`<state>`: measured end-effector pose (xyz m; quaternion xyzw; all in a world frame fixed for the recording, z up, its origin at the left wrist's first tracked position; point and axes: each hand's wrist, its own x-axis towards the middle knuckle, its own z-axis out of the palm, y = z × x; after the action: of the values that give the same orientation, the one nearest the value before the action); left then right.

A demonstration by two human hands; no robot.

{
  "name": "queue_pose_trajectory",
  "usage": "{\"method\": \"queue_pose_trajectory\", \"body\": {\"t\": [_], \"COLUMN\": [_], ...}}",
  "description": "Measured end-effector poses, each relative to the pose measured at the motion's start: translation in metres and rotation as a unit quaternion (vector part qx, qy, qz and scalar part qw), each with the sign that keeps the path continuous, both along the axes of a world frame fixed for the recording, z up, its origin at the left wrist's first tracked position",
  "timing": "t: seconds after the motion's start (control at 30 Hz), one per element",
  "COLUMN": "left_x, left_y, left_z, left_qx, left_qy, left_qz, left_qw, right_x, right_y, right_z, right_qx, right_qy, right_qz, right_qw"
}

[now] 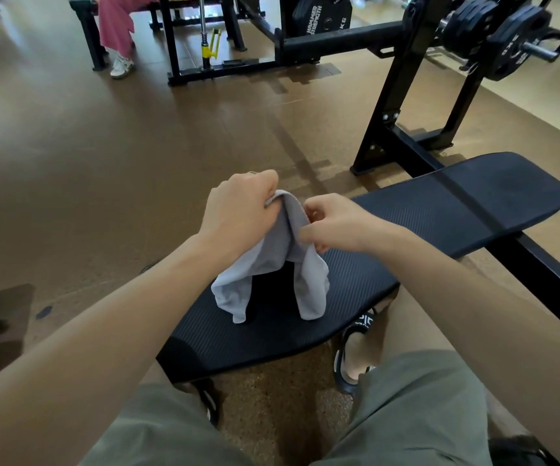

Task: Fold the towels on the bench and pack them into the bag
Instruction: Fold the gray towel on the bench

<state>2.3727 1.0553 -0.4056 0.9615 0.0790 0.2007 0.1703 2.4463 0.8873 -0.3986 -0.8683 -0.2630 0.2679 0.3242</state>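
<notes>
Grey cloth, a small towel (272, 264), hangs in the air above the near end of the black padded bench (356, 297), draped over its held top edge so that two loose flaps fall toward the pad. The lower tips of the flaps seem to brush the bench surface, though the angle makes that hard to judge. The left hand (238, 210) grips the top of the towel from the left, fingers curled round the fabric with the knuckles up. The right hand (335, 223) pinches the same top fold from the right, thumb and fingers closed on the cloth edge. The two hands sit just beside each other, with the ridge of the towel between them.

The person sits at the end of the bench in olive shorts (416, 408) and black sandals (356, 351), on a brown gym floor (104, 163). Behind the bench stands a black rack (389, 105) loaded with weight plates (513, 42). Far off, another person's leg in pink trousers (117, 25) shows beside other equipment.
</notes>
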Motion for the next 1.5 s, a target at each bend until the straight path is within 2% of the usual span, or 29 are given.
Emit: {"method": "queue_pose_trajectory", "body": {"t": [0.13, 0.17, 0.27, 0.37, 0.47, 0.53, 0.67, 0.8, 0.9, 1.13, 1.37, 1.5], "left_x": [0.0, -0.001, -0.006, -0.021, -0.031, -0.034, -0.033, -0.018, -0.008, -0.016, -0.006, -0.006], "left_y": [-0.016, -0.017, -0.015, -0.023, -0.029, -0.031, -0.045, -0.057, -0.054, -0.028, -0.023, -0.017], "left_z": [0.004, 0.005, 0.005, -0.005, -0.024, -0.035, -0.042, -0.037, -0.033, -0.031, -0.027, -0.033], "left_qx": [-0.007, -0.018, -0.042, 0.03, 0.098, 0.08, -0.03, -0.063, -0.081, -0.042, -0.039, -0.005], "left_qy": [-0.005, -0.009, -0.007, -0.024, -0.022, -0.016, -0.002, 0.03, 0.024, 0.057, 0.066, 0.092], "left_qz": [-0.025, -0.028, -0.042, -0.089, -0.112, -0.077, 0.038, 0.111, 0.116, 0.107, 0.118, 0.111], "left_qw": [1.0, 0.999, 0.998, 0.995, 0.989, 0.994, 0.999, 0.991, 0.99, 0.992, 0.99, 0.99], "right_x": [-0.005, -0.005, -0.001, -0.001, -0.001, -0.002, -0.005, -0.01, -0.016, -0.004, -0.018, -0.018], "right_y": [0.01, 0.011, 0.013, 0.019, 0.024, 0.025, 0.03, 0.037, 0.039, 0.024, 0.031, 0.031], "right_z": [0.0, 0.0, 0.002, 0.009, 0.013, 0.014, 0.02, 0.025, 0.027, 0.035, 0.038, 0.038], "right_qx": [0.081, 0.104, 0.158, 0.213, 0.207, 0.218, 0.267, 0.301, 0.326, 0.344, 0.426, 0.433], "right_qy": [-0.088, -0.089, -0.013, 0.025, -0.039, -0.049, -0.018, -0.007, -0.012, -0.086, 0.009, -0.012], "right_qz": [-0.051, -0.064, -0.127, -0.198, -0.228, -0.241, -0.261, -0.284, -0.29, -0.349, -0.334, -0.332], "right_qw": [0.991, 0.989, 0.979, 0.956, 0.95, 0.944, 0.928, 0.91, 0.9, 0.867, 0.841, 0.838]}}
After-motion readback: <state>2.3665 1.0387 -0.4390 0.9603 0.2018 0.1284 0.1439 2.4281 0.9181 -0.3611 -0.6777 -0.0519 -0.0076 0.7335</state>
